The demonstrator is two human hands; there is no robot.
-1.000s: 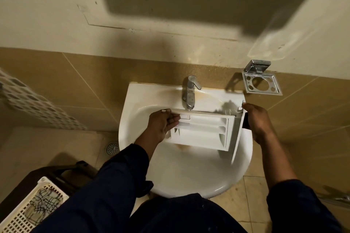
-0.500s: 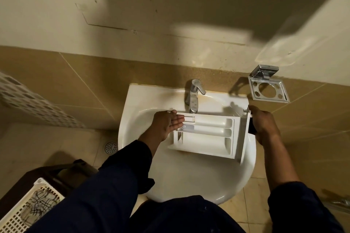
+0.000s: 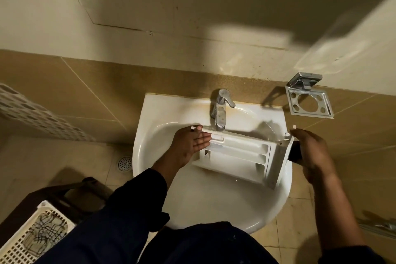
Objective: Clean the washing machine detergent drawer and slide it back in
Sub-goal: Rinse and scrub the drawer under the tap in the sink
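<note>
A white plastic compartmented detergent drawer (image 3: 237,154) is held over the white ceramic basin (image 3: 214,199), under the chrome tap (image 3: 220,111). The left hand (image 3: 190,146) lays straight, closed fingers against its end. The right hand (image 3: 310,152) curls its fingers round the front panel. Best to keep the compartments facing the spout and the grip firm.

Dim warm light, hard shadows

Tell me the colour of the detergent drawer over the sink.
The detergent drawer is white, best seen in the head view.
</note>
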